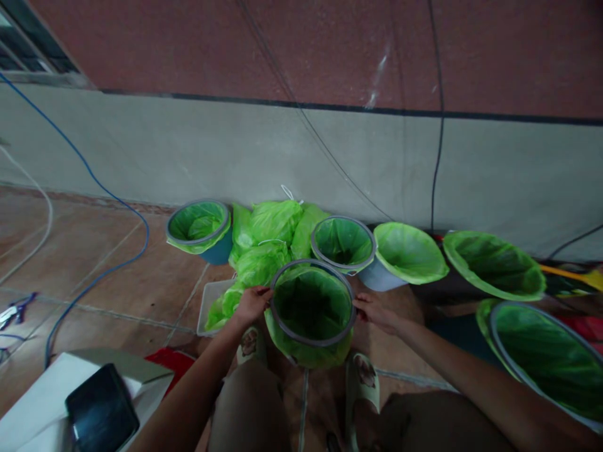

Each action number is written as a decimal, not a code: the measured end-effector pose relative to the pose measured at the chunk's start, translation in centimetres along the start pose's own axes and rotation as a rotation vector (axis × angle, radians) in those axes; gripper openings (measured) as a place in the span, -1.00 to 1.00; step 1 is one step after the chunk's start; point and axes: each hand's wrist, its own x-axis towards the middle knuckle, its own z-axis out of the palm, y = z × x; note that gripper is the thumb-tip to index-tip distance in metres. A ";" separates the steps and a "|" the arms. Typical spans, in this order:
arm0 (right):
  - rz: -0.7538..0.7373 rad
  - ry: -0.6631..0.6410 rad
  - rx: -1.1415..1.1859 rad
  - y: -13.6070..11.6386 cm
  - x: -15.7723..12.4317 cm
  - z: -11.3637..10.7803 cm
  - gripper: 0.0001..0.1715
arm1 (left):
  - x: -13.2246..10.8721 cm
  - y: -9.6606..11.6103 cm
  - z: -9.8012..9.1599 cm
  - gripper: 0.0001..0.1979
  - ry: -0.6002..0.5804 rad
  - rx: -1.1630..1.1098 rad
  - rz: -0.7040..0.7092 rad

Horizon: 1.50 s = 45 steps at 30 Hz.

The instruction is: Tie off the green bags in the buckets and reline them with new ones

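In front of my feet is a trash bin with a grey rim ring and a light-green bag lining it. The bag's edge is folded outward and hangs below the ring. My left hand is closed on the bin's left side at the rim. On the opposite side, my right hand pinches the rim with its fingertips. Whether the fingers hold the ring, the bag or both is too blurred to tell. The inside of the bin looks dark.
Filled green bags lie by the wall, some over a white tray. Several lined bins stand around, including a blue one and a pale one. A white box with a black phone-like object and a blue cable are at left.
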 end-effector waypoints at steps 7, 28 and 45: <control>0.002 0.002 -0.016 1.5 0.6 -1.5 -0.72 | -0.2 0.0 0.9 -0.78 -0.075 -0.010 0.049; -0.072 -0.047 -0.260 0.8 -0.4 0.3 -0.72 | -1.7 -3.9 0.1 -0.60 0.003 -0.059 -0.064; -0.211 0.052 -0.650 0.2 0.4 0.6 -0.78 | -2.0 -1.7 0.4 -0.74 0.073 0.736 0.021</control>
